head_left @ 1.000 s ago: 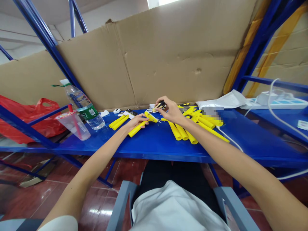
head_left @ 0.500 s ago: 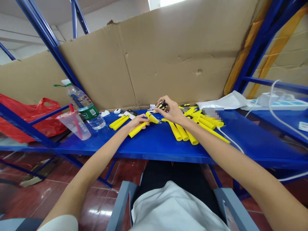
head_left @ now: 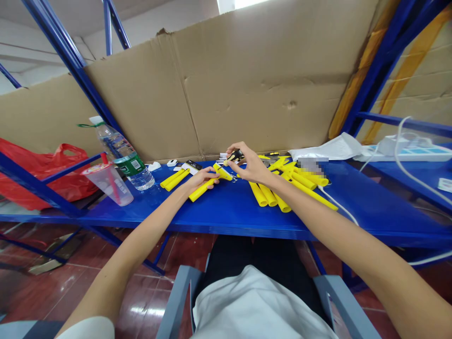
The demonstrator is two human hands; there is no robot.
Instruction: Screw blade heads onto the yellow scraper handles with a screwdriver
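My left hand (head_left: 205, 179) is closed around a yellow T-shaped scraper (head_left: 199, 190), with its wide head turned up toward the right. In my right hand (head_left: 250, 165) is a screwdriver (head_left: 234, 157) with a black and cream handle. Its shaft slants down left to the scraper's head; the exact contact of the tip is too small to make out. Tiny metal bits (head_left: 234, 178), perhaps screws, lie on the blue table just right of the head. Several more yellow scrapers (head_left: 262, 194) lie beneath and beyond my right wrist.
Two yellow handles (head_left: 175, 179) lie left of my left hand beside a black-and-white card (head_left: 192, 166). Farther left stand a water bottle (head_left: 129, 157) and a plastic cup (head_left: 115, 183) with a straw. A white cable (head_left: 339, 206) crosses the blue table (head_left: 226, 216) at right. Cardboard (head_left: 261, 84) walls the back.
My right hand and the screwdriver have shifted slightly left, and the handle has turned a little in my fingers. My left hand and the scraper stay nearly still.
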